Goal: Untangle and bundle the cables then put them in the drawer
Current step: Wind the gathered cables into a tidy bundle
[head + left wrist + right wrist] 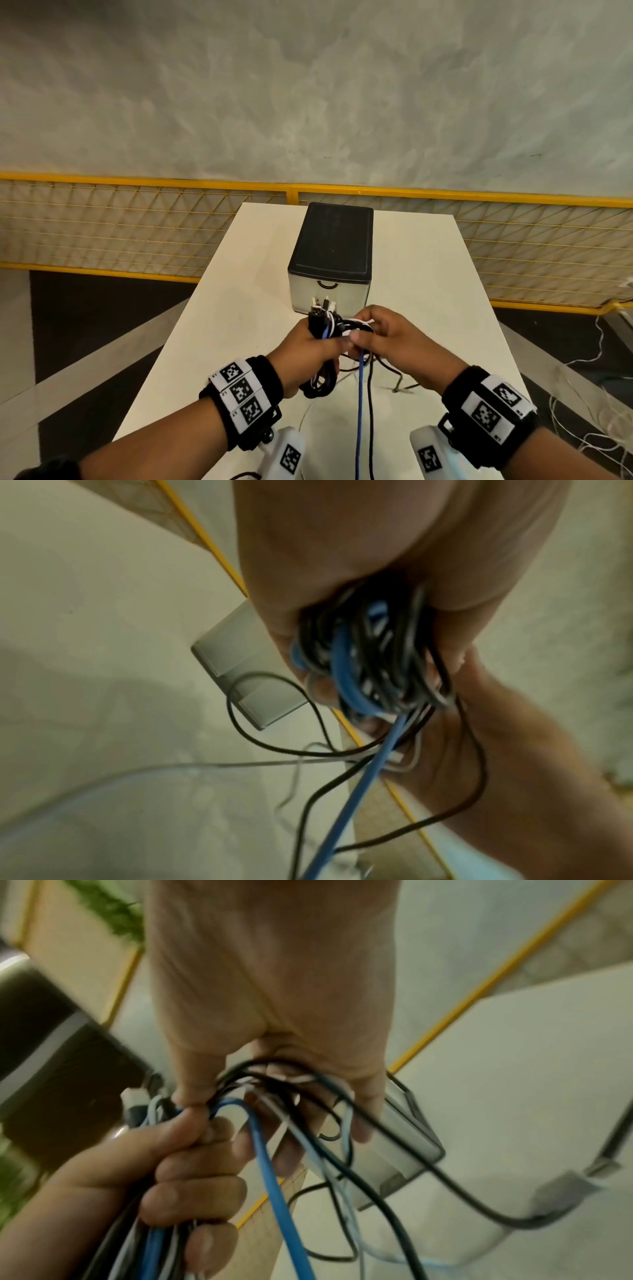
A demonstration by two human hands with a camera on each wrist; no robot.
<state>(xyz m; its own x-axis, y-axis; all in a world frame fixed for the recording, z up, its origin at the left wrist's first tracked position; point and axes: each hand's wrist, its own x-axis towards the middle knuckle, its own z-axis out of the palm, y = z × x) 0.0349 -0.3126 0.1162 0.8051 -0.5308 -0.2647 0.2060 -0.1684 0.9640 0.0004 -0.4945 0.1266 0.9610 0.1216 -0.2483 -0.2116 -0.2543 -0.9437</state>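
My left hand (308, 346) grips a folded bundle of black, white and blue cables (323, 329) above the white table (219, 325), plug ends sticking up. The same bundle (363, 656) fills the left wrist view, coiled in the fist. My right hand (383, 335) pinches a loop of cables (274, 1085) beside the left fist. A blue cable (360, 411) and a black one hang down from the hands toward me. The drawer unit (330, 253), black top and translucent front, stands just beyond the hands, its drawer closed.
A yellow mesh fence (137, 222) runs behind the table, with a grey wall above it. Loose white wires (589, 404) lie on the floor at the right. Thin cable ends trail on the table (397, 383) under the hands.
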